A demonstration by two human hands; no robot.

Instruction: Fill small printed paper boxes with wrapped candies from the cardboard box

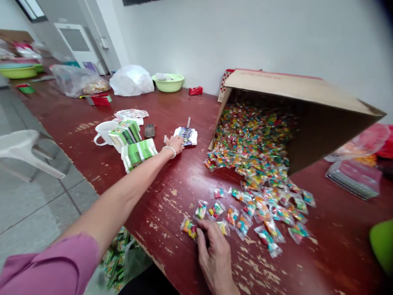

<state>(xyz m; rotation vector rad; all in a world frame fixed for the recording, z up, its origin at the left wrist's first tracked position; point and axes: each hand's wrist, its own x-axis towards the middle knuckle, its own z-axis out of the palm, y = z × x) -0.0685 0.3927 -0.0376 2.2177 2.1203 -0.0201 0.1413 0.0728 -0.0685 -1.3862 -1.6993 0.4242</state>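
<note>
Left hand (pixel 174 144) touches cards (pixel 190 137) at 12 o'clock; right hand (pixel 217 254), candy packet (pixel 188 228); grips unclear. Carton (pixel 276 85) lies tipped, presumably for reach.

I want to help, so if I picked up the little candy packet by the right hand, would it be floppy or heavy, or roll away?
The candy packet would probably feel a bit floppy, because its clear wrapping looks thin. It's likely light, holding only some small candies. It probably wouldn't roll far, since it lies fairly flat.
</note>
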